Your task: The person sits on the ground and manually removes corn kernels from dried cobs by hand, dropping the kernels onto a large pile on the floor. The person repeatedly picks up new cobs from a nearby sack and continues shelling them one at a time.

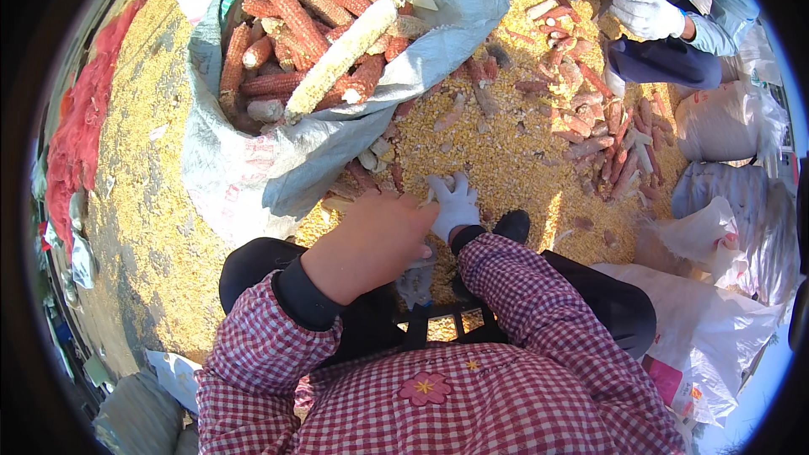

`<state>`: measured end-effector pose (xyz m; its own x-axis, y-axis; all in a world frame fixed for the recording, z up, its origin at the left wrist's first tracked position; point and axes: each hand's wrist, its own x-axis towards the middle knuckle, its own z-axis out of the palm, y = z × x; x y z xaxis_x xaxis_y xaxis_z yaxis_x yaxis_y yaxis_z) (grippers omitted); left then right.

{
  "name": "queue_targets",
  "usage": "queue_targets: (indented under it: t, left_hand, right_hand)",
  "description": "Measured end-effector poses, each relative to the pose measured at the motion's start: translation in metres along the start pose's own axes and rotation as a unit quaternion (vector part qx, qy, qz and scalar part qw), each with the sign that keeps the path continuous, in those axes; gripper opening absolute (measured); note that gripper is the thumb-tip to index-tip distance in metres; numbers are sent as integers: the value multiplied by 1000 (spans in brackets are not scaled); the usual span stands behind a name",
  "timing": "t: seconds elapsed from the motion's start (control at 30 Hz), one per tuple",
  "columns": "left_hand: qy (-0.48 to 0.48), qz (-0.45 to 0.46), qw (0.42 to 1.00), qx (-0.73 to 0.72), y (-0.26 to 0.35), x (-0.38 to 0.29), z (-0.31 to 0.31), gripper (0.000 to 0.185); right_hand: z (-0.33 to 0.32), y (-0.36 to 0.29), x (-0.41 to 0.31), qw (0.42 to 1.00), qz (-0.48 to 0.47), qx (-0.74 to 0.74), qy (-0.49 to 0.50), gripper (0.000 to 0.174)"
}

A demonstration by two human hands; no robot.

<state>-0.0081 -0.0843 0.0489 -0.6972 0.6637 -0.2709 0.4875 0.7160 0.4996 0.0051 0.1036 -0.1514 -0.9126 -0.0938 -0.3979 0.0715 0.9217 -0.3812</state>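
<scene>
My left hand (pixel 373 240) is bare, its back to me and its fingers bent toward my right hand. Whether it pinches anything is hidden. A white work glove covers my right hand (pixel 454 202); its fingers are spread above the loose corn kernels (pixel 505 164). The two hands meet or nearly touch. Below my left hand lies a greyish cloth-like piece (pixel 416 281), possibly a glove. Ahead on the left, an open woven sack (pixel 284 170) holds many reddish corncobs (pixel 294 16). On top rests one pale cob (pixel 341 60).
A pile of shelled cobs (pixel 594 120) lies at the right on the kernels. Beyond it sits another person, with a white-gloved hand (pixel 648 14) showing. Full sacks (pixel 717 120) line the right side. Red netting (pixel 88 114) lies at far left.
</scene>
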Motion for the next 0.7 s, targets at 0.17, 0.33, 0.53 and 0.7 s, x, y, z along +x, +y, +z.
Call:
queue_targets:
  t: [0.17, 0.33, 0.53, 0.7]
  left_hand:
    - [-9, 1, 1000, -4, -2, -2, 2, 48]
    - [-24, -21, 999, -7, -8, -8, 0, 48]
    - [-3, 2, 1000, -23, -10, -5, 3, 46]
    - [-25, -7, 1000, -6, -18, 4, 9, 39]
  right_hand:
    - [22, 3, -3, 964, -91, -241, -57, 39]
    - [-4, 46, 24, 965, -159, -199, -59, 33]
    - [-52, 67, 57, 987, 34, 21, 156, 43]
    - [-93, 67, 62, 732, 176, 656, 57, 47]
